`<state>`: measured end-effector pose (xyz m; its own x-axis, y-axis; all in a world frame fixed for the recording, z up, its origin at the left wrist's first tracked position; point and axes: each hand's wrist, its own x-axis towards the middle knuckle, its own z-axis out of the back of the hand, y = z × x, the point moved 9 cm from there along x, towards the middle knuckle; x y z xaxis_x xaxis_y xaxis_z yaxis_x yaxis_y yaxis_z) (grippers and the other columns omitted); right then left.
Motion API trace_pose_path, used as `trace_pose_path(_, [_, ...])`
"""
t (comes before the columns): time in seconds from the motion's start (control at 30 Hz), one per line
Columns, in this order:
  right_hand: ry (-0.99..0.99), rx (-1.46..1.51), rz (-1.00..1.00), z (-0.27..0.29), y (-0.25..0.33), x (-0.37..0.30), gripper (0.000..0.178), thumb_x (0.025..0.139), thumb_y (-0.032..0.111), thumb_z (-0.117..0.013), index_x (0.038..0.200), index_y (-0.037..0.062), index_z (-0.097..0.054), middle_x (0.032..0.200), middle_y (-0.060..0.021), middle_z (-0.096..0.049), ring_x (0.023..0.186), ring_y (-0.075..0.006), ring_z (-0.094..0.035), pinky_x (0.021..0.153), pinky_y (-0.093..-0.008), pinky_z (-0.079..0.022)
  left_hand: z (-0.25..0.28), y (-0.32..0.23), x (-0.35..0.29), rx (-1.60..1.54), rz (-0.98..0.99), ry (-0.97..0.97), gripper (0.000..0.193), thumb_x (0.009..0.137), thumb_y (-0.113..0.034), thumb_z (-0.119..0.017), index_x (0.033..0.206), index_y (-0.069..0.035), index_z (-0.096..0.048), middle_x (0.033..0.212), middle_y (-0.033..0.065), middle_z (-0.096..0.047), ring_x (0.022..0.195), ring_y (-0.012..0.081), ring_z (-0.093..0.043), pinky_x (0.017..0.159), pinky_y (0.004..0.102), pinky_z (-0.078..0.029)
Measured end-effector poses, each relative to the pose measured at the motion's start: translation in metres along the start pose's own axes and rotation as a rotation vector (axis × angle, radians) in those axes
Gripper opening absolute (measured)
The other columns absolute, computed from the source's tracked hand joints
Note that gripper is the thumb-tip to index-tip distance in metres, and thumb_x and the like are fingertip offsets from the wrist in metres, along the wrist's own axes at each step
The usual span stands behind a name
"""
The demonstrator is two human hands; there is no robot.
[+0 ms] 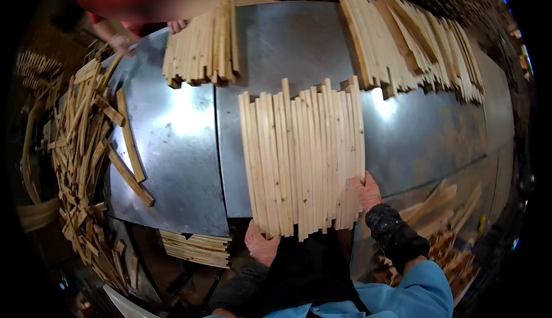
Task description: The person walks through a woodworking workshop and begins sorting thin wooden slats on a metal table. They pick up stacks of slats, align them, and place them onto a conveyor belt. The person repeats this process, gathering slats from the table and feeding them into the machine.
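A wide row of pale wooden strips [305, 157] lies side by side in front of me, their far ends uneven and a few sticking out. My left hand [263, 243] is closed around the near left corner of the row, its fingertips partly hidden by the wood. On the right edge, toward the near end, my right hand [367, 191] grips the outermost strips, with the fingers underneath out of sight. The near ends overhang the table's front edge by my body, while the rest is over the grey metal table [172, 163].
Another stack of strips [198, 50] lies at the far left beside a co-worker's hand [178, 26]. More strips [391, 48] lie at the far right. Loose offcuts [80, 145] heap along the left edge. Below the table are a strip stack [195, 249] and scrap wood [448, 249].
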<state>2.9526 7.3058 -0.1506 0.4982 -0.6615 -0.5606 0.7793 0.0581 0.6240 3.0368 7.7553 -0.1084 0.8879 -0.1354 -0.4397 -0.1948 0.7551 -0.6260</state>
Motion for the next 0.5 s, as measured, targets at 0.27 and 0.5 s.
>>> trace_pose_path(0.27, [-0.151,-0.326,0.309,0.031,-0.010,-0.015,0.070,0.100,0.035,-0.070,0.157,-0.0016,-0.049,0.151,-0.0286,-0.059,0.139,-0.0395,-0.058,0.113,-0.0435,-0.047,0.034,0.019,0.050,0.438,-0.424,-0.034,0.076,0.096,-0.044,-0.070,0.154,0.002,-0.050,0.157,0.0304,-0.046,0.146,0.0525,-0.040,0.123,0.0627,-0.028])
trace_pose_path(0.5, [0.040,0.326,0.216,-0.015,-0.018,-0.005,0.081,0.099,0.019,-0.075,0.167,0.0001,-0.035,0.163,-0.0223,-0.049,0.148,-0.0299,-0.049,0.120,-0.0384,-0.041,0.005,-0.009,0.122,-0.029,-0.034,0.106,0.078,0.098,-0.030,-0.072,0.159,0.005,-0.040,0.153,0.0284,-0.050,0.143,0.0448,-0.048,0.122,0.0522,-0.038])
